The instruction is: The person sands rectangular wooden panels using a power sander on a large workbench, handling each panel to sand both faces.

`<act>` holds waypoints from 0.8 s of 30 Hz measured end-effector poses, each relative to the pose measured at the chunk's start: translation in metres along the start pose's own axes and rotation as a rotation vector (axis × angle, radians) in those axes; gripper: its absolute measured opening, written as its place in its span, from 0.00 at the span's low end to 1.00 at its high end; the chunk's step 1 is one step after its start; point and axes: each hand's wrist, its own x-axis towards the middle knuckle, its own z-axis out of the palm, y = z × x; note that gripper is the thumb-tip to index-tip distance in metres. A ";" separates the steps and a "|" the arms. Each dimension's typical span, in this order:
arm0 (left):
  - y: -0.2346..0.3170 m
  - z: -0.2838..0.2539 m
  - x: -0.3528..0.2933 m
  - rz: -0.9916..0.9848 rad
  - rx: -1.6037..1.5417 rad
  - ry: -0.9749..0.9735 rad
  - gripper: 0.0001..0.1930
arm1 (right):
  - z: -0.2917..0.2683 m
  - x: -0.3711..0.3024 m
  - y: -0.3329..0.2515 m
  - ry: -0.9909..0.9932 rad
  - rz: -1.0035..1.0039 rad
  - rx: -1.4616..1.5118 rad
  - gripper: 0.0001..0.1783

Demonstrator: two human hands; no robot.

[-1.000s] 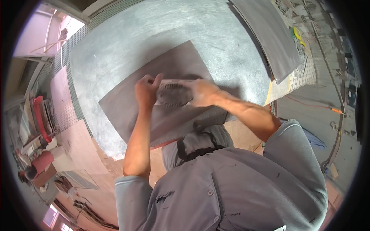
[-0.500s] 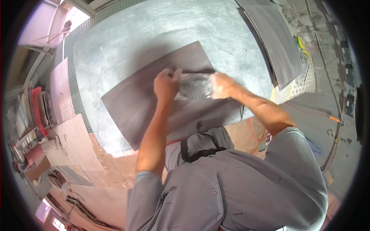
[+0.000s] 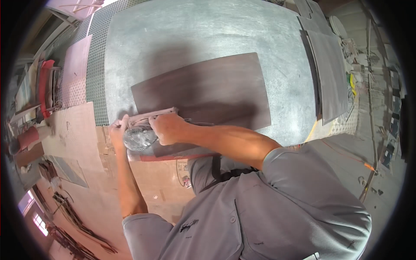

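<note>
My left hand [image 3: 117, 131] and my right hand [image 3: 168, 128] are both closed around a dusty sander [image 3: 141, 138], which has a ribbed oval body and a long rectangular pad. The left grips its left end, with the thumb up. My right hand holds the other end, its forearm reaching across in front of me. The sander lies over the near left corner of a dark brown-grey flat panel [image 3: 221, 89], close to the table's near edge. Under the panel is a pale, dust-covered table top [image 3: 208, 32]. My hands and the tool hide that corner of the panel.
More dark panels [image 3: 327, 73] lie stacked along the table's right side. Green mesh matting [image 3: 96, 78] borders the left side, with cardboard sheets [image 3: 71, 134] beyond it. At the right, an orange cable [image 3: 346, 154] runs across the floor. A red roll [image 3: 27, 139] is at far left.
Both hands have moved the sander from the panel's middle to its near left corner, and the tool has turned slightly. My view has rotated, while the panel seems to stay in place.
</note>
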 end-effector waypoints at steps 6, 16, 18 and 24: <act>0.067 0.046 0.014 0.165 0.125 0.003 0.25 | -0.052 -0.014 0.017 -0.019 0.114 -0.022 0.37; 0.214 0.242 0.016 0.373 0.266 -0.252 0.28 | -0.170 -0.144 0.137 0.154 0.363 0.064 0.41; 0.232 0.288 0.013 0.430 0.275 -0.256 0.27 | -0.196 -0.169 0.162 0.089 0.501 0.132 0.35; 0.292 0.391 -0.018 0.491 0.288 -0.313 0.24 | -0.244 -0.235 0.252 0.068 0.577 -0.029 0.23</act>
